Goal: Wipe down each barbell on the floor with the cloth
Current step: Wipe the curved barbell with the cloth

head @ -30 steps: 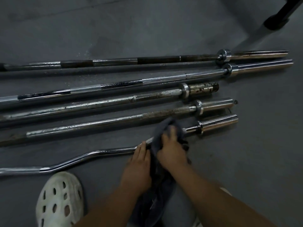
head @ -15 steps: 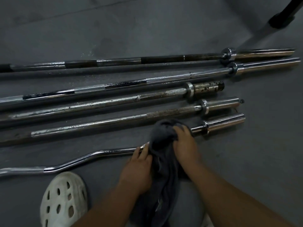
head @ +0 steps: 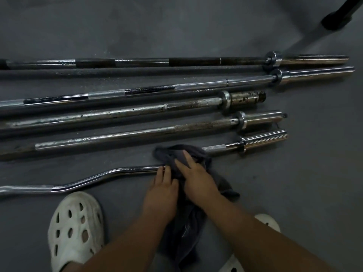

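A grey floor [head: 176, 26] fills the view. Beyond the curl bar [head: 110, 172] lie four straight bars [head: 137, 112], side by side and running the same way; the two nearest it are spotted with rust, and the two farthest are banded dark. The curl bar itself lies closest to the person, its bent shaft on the left and its ribbed sleeve [head: 265, 141] on the right. A dark cloth [head: 169, 154] is draped over the curl bar's middle and trails back toward the person between the forearms. A white clog [head: 76, 228] stands on the near side of the curl bar, below its bend. Both arms reach forward to the bar. The right hand [head: 196, 173] lies palm-down on the cloth, fingers stretched out and spread, pressing the fabric onto the bar rather than clutching it. The left hand [head: 164, 185] sits just beside it, fingers straight and together, their tips touching the bare bar at the cloth's left edge, holding nothing.
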The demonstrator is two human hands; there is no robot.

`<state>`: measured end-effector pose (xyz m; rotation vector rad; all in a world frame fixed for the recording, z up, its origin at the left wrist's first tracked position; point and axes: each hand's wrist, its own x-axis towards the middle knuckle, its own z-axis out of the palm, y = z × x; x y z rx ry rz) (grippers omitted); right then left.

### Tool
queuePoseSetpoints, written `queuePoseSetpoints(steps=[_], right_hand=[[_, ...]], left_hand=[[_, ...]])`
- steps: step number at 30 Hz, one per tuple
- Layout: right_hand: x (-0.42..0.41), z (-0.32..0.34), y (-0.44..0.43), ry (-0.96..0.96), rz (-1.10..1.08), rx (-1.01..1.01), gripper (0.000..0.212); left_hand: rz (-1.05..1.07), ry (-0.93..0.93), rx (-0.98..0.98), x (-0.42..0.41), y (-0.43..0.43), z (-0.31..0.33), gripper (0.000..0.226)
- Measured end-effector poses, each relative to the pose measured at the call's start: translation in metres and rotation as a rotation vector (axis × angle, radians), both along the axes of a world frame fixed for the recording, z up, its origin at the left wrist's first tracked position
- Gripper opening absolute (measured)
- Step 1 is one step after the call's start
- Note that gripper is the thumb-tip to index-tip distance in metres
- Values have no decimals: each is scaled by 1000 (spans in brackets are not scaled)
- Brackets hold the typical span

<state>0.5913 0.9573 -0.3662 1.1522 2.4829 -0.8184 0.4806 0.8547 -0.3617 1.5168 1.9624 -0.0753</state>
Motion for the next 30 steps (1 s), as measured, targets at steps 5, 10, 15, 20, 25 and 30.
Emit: queuePoseSetpoints(steps=[5,10,15,20,25,30], right_hand=[[-5,6,1,-124,-180,79,77],[-1,10,19,-183,-59,98,78],[-11,13,-9,-243,43,60,86],[-1,6,2,-266,-88,147,85],[-24,1,-40,-95,-65,98,70],[-25,5,-5,49,-650,143,27]], left_hand=[[-14,37,28,-3,0,-4,45],[5,81,27,-4,-12,-3,41],[24,-39,7,-11,-16,-10,43],[47,-138,5,-20,-6,-4,46],[29,-166,0,-29,-6,-9,46],[21,-177,-5,-30,1,-12,43]])
